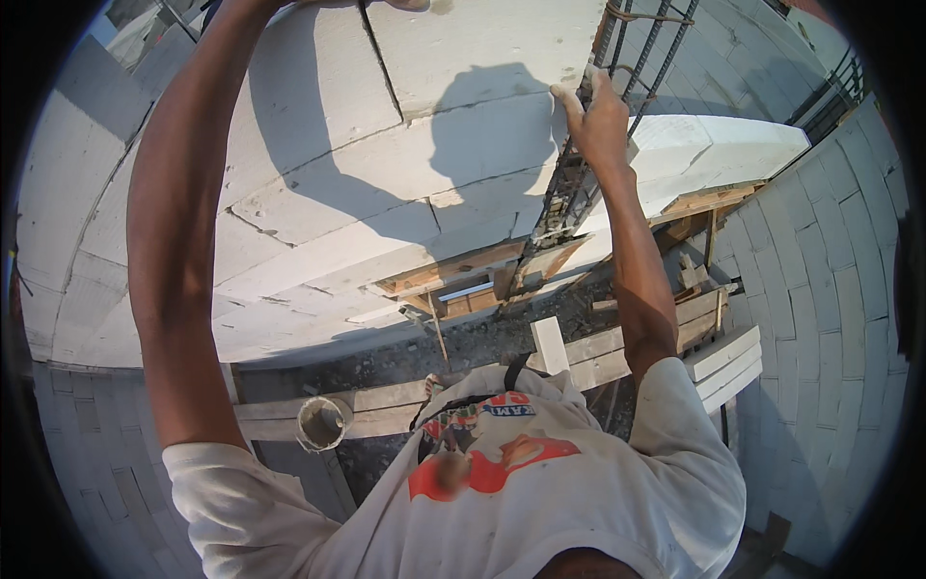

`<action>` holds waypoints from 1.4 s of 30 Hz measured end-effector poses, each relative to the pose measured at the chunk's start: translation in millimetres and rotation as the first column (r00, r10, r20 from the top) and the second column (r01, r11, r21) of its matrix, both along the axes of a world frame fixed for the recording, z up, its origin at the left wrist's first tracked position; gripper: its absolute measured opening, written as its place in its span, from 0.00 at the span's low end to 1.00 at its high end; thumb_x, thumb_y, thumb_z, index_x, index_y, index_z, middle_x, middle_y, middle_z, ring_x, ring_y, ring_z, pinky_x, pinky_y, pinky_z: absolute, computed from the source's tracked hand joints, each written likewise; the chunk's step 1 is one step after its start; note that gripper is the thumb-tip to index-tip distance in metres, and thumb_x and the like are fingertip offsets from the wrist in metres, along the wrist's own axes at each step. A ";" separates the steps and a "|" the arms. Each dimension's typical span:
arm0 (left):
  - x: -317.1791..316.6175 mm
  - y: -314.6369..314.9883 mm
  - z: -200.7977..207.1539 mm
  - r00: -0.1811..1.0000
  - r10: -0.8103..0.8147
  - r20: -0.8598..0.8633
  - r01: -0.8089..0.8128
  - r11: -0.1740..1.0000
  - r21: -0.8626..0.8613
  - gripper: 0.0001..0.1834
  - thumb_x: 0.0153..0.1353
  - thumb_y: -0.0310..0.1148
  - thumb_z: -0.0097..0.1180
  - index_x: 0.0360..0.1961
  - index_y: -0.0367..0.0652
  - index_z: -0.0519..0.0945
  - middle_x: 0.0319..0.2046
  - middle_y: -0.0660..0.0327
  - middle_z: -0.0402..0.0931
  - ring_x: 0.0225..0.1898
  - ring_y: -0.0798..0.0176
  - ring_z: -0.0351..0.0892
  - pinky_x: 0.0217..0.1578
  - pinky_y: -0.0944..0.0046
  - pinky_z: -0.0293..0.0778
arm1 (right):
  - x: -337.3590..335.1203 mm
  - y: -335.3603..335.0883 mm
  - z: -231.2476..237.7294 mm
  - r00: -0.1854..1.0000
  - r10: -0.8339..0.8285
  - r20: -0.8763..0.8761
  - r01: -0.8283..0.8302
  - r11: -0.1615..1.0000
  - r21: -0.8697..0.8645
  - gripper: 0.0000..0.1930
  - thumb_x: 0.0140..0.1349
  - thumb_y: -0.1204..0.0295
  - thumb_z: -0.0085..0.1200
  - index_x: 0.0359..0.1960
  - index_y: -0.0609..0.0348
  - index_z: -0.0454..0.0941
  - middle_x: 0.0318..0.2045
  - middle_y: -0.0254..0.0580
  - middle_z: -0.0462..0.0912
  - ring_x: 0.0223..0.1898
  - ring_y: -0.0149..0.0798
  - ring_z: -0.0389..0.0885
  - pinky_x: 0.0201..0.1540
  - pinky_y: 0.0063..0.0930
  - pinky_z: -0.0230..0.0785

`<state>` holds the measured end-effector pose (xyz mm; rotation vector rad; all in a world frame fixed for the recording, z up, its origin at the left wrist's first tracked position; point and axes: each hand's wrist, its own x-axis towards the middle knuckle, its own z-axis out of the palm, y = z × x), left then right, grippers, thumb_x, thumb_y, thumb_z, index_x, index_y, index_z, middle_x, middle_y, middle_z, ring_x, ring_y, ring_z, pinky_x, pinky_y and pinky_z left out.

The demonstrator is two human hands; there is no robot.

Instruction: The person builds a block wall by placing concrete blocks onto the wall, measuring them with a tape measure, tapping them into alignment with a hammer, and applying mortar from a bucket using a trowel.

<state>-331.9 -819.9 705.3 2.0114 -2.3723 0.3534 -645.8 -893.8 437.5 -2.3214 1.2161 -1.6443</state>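
Observation:
Both my arms reach up to a wall of large white blocks. My right hand (602, 125) is at the end of an upper white block (482, 53), its thumb against the face and its fingers round the end edge, beside the rebar column (632, 58). At the top edge of the picture my left hand (405, 4) shows only in a small part, on top of the wall. The rest of it is cut off, so its grip is hidden. Shadows of my head and arm fall on the blocks.
Below are wooden planks (386, 398), with a mortar-smeared bucket (324, 423) at left. A white block piece (550, 345) stands on the planks. Stacked blocks (723, 367) lie at right. Timber formwork (463, 275) runs under the wall. Another block wall (820, 251) rises at right.

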 end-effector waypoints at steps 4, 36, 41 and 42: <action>16.9 -12.7 7.2 1.000 -0.011 -0.009 0.011 1.000 0.010 0.44 0.57 0.52 0.66 0.67 0.31 0.73 0.54 0.42 0.83 0.54 0.49 0.84 0.59 0.50 0.75 | -0.5 -0.3 1.8 1.000 0.011 -0.001 -0.011 0.998 -0.060 0.25 0.62 0.63 0.69 0.52 0.69 0.76 0.41 0.61 0.84 0.45 0.63 0.84 0.47 0.48 0.75; 39.3 -22.8 -6.3 1.000 -0.026 0.002 0.026 0.996 0.084 0.36 0.61 0.53 0.63 0.63 0.40 0.78 0.55 0.49 0.83 0.53 0.48 0.84 0.58 0.49 0.76 | -4.7 0.2 13.3 0.996 0.072 -0.051 -0.072 0.997 0.012 0.30 0.58 0.63 0.73 0.55 0.68 0.75 0.44 0.62 0.85 0.48 0.61 0.84 0.51 0.46 0.76; 32.5 -48.2 -22.0 0.997 -0.072 -0.029 0.075 0.991 0.107 0.35 0.61 0.54 0.62 0.63 0.41 0.79 0.56 0.50 0.83 0.53 0.48 0.84 0.57 0.49 0.76 | -19.5 -2.8 8.5 0.995 -0.031 -0.091 0.037 0.997 0.061 0.30 0.57 0.66 0.74 0.57 0.68 0.75 0.45 0.60 0.86 0.47 0.56 0.87 0.49 0.41 0.79; 44.8 -26.9 -5.5 1.000 -0.014 0.005 0.014 0.995 0.095 0.34 0.61 0.54 0.62 0.63 0.42 0.79 0.56 0.50 0.83 0.53 0.48 0.84 0.57 0.49 0.76 | -4.7 1.9 16.2 0.998 0.024 -0.064 -0.021 0.999 0.049 0.30 0.57 0.66 0.74 0.57 0.68 0.75 0.45 0.60 0.86 0.47 0.56 0.87 0.49 0.41 0.79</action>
